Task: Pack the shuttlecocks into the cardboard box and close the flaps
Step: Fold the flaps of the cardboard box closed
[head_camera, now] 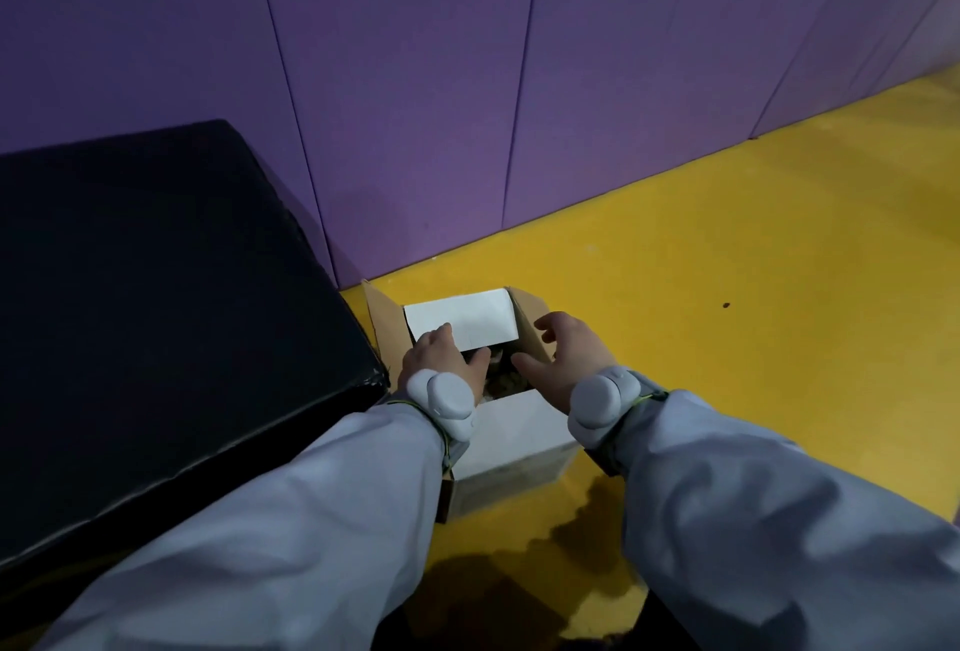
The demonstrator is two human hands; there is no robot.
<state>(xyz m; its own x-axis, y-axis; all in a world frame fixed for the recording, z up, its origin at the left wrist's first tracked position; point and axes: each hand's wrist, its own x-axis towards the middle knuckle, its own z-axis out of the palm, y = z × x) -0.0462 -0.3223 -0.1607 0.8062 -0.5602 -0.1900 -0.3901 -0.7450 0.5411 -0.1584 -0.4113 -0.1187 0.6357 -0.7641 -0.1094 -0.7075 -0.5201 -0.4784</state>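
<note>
Cardboard box (511, 435) on yellow floor (727, 255): shuttlecocks (501, 380) dimly visible inside; left hand (441, 357) pressed on white flap (460, 320), right hand (569, 351) fingers spread above brown flap (532, 325)

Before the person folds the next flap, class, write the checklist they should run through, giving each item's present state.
1. Cardboard box resting on the yellow floor: ok.
2. Far white flap folded inward: ok.
3. Right brown flap down: not ok, it stands up.
4. Left hand on the far flap: ok.
5. Right hand at the right flap: ok, fingers spread.
6. All shuttlecocks inside: cannot tell, interior dark.
</note>
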